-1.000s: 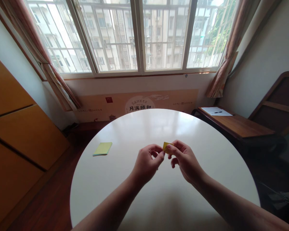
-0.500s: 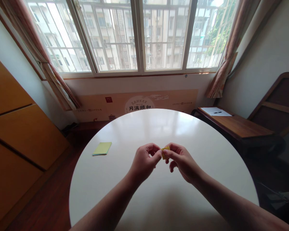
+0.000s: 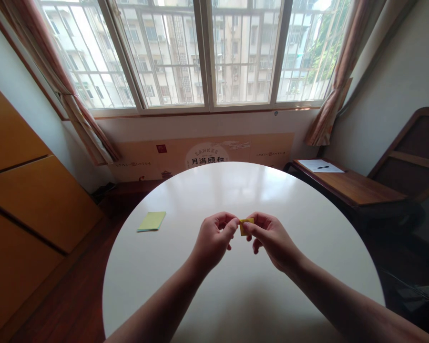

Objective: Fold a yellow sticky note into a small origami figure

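Your right hand (image 3: 271, 234) grips the small yellow paper (image 3: 243, 231) between thumb and forefinger; its other fingers curl loosely below. The paper sits at the tips of that thumb and forefinger, to the left of the palm and raised above the table (image 3: 146, 281). Your left hand (image 3: 212, 240) meets it from the other side, thumb and forefinger drawn together at its upper left corner. Whether they pinch that corner or merely touch it, I cannot tell.

Your right thumb covers part of the paper, so its folds and full outline cannot be made out. The left hand's remaining fingers are mostly hidden behind its thumb and palm. Both forearms are cut off by the lower edge of the view.

Left of your left hand, well apart, a pad (image 3: 152, 221) lies on the table. Far beyond your right hand, a sheet (image 3: 309, 165) bears a dark pen (image 3: 322, 167); its writing is illegible.
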The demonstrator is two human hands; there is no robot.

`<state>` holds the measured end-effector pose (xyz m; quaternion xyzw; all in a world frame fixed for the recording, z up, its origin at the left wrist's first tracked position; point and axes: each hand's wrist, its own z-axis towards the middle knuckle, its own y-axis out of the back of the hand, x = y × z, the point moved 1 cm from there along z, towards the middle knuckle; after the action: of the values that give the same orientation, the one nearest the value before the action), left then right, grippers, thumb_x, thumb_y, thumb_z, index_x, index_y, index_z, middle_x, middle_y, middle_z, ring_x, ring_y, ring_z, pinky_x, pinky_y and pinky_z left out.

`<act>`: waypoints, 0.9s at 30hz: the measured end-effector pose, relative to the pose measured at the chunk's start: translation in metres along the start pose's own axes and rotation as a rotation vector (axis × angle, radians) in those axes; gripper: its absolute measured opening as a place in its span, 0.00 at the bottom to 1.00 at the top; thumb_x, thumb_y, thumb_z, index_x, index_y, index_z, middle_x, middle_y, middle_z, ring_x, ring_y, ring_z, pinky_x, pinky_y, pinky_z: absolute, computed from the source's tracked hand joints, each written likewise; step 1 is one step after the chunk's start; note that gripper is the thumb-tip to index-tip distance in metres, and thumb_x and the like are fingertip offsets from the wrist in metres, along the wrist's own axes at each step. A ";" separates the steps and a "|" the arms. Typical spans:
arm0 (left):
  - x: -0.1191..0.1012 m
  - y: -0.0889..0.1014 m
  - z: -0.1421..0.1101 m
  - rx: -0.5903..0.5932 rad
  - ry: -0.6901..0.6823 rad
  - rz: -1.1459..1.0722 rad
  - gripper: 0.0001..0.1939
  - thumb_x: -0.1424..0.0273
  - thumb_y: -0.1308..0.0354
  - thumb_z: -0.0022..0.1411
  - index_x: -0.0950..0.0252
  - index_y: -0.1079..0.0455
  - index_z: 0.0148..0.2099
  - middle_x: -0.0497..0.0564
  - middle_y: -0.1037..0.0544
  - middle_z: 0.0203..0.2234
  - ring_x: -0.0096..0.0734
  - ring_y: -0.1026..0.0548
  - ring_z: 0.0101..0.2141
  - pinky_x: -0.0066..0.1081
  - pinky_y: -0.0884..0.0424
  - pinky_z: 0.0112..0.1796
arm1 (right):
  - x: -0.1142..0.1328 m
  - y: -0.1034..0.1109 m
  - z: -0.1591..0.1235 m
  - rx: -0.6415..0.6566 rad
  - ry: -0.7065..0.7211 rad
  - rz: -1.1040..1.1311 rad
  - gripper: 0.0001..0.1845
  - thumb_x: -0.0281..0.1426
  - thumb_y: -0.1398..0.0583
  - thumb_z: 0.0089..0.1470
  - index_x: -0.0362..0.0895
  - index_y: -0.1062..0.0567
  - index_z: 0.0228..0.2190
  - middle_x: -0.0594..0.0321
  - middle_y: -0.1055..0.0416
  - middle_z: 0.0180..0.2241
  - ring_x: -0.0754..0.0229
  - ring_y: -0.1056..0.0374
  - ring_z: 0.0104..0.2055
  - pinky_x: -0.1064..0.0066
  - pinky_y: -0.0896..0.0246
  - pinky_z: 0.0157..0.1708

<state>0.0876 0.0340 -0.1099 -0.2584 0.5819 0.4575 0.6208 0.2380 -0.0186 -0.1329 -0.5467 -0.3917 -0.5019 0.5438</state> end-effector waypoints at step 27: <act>0.000 0.004 0.001 -0.032 0.031 0.002 0.11 0.69 0.47 0.57 0.69 0.24 0.34 0.49 0.27 0.21 0.26 0.31 0.21 0.22 0.33 0.16 | 0.000 -0.003 -0.003 -0.028 0.011 -0.019 0.11 0.38 0.34 0.49 0.42 0.24 0.25 0.64 0.31 0.23 0.63 0.37 0.25 0.78 0.43 0.15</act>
<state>0.0846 0.0361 -0.1087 -0.2744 0.5844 0.4633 0.6071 0.2352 -0.0210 -0.1330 -0.5480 -0.3868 -0.5155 0.5333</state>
